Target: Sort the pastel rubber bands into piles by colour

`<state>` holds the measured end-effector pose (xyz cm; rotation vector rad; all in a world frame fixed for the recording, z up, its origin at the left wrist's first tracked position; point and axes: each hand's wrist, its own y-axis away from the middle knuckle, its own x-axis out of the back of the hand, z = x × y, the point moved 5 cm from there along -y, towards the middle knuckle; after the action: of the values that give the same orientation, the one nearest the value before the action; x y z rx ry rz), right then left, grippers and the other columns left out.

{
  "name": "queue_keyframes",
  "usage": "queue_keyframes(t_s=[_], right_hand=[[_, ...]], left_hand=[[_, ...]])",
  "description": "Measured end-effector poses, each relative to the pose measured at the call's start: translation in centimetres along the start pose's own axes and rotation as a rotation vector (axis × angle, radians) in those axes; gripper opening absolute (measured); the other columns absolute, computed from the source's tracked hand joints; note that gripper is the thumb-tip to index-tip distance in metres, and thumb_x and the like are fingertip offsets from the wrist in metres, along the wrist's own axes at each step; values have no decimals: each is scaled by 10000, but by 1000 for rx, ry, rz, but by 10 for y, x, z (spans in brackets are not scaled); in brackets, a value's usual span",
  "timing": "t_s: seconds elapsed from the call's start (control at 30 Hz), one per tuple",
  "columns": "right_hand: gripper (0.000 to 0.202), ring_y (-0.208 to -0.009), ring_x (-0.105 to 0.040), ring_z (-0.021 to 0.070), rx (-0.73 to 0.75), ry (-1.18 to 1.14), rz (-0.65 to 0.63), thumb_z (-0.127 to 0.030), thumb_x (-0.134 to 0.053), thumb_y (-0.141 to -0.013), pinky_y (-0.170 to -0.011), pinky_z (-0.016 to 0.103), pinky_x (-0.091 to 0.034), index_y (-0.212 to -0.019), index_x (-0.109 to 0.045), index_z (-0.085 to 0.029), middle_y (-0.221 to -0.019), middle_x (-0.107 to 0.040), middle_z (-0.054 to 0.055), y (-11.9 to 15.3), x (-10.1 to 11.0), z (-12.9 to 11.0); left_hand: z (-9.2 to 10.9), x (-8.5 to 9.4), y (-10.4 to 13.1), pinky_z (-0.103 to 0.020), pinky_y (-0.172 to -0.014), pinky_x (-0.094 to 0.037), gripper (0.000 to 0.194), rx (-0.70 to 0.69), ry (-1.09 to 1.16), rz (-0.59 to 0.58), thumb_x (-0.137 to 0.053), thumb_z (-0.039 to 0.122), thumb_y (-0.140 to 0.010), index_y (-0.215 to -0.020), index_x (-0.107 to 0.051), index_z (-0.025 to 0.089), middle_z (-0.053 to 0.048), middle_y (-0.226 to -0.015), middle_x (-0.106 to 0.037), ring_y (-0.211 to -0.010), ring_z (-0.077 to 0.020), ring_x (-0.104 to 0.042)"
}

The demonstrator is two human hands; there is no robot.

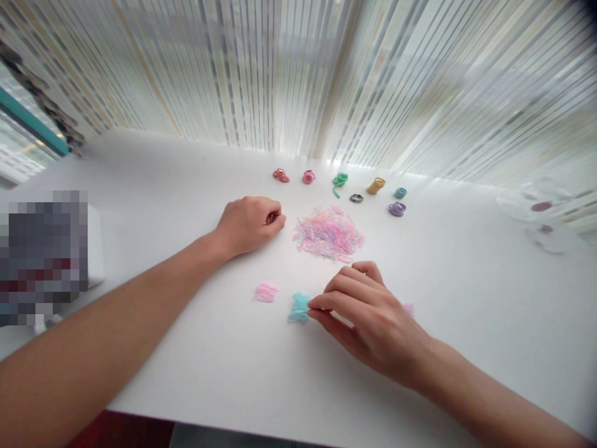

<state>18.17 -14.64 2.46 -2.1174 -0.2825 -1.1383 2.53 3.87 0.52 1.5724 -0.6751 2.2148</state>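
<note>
r hand (pixel 368 314) touching teal pile (pixel 298 307), fingertips tog., l hand (pixel 247 225) nr big pink pile (pixel 329 233), fingers curled tog.

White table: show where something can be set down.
Bare: between the left forearm and pink bundle, from turquoise bundle to the near table edge, and right of the purple coil. Crowded: around the central pile, between left hand and right hand.

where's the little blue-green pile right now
In the head view, the blue-green pile lies just right of the small pink pile, at the right hand's fingertips.
</note>
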Motion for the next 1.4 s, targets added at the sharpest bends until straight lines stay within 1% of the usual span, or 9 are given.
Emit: queue_keyframes(t_s=[0.27, 0.5, 0.7, 0.93, 1.13, 1.4], right_hand=[[151, -751, -566, 170, 18, 27, -12, -134, -611, -1049, -868, 384, -369, -946, -721, -144, -785, -674, 27, -2, -2, -2], [156, -754, -556, 171, 12, 62, -23, -151, -601, -1058, -861, 375, -376, -951, -713, -164, -777, -670, 19, -3, -3, -2], [153, -752, -558, 179, 24, 54, -35, -136, -616, -1044, -877, 388, -364, -941, -730, -141, -783, -669, 34, -2, -5, -2], [143, -754, -555, 179, 21, 57, -35, -142, -616, -1044, -887, 387, -370, -954, -727, -154, -783, -659, 25, -1, -6, -2], [128, -756, -563, 180, 23, 47, -49, -144, -621, -1041, -857, 387, -366, -973, -729, -157, -787, -662, 27, 0, -5, -3], [107, -762, -575, 181, 19, 41, -41, -150, -637, -1031, -857, 393, -373, -973, -726, -164, -792, -671, 24, 1, -3, -2]], left_hand=[[0, 0, 0, -352, -629, -274, 298, -7, -4, 3, -506, 399, -929, -709, -568, 208, -48, -840, -740, -754, -205, -604], [1, 1, 0, -353, -625, -287, 297, -5, -9, -1, -513, 393, -933, -718, -604, 210, -56, -849, -752, -758, -210, -617], [1, 0, 1, -357, -637, -307, 301, -7, -18, -8, -509, 403, -936, -749, -650, 214, -55, -866, -752, -764, -216, -619], [1, -1, 0, -352, -632, -274, 297, -14, -9, 1, -504, 401, -929, -725, -602, 209, -55, -839, -736, -752, -208, -601], [0, -1, 0, -362, -630, -279, 303, -13, -17, 2, -499, 408, -931, -724, -597, 211, -54, -847, -741, -758, -212, -610], [0, -1, 0, -361, -629, -285, 296, -11, -22, 7, -510, 397, -933, -728, -615, 210, -54, -846, -746, -770, -216, -626]])
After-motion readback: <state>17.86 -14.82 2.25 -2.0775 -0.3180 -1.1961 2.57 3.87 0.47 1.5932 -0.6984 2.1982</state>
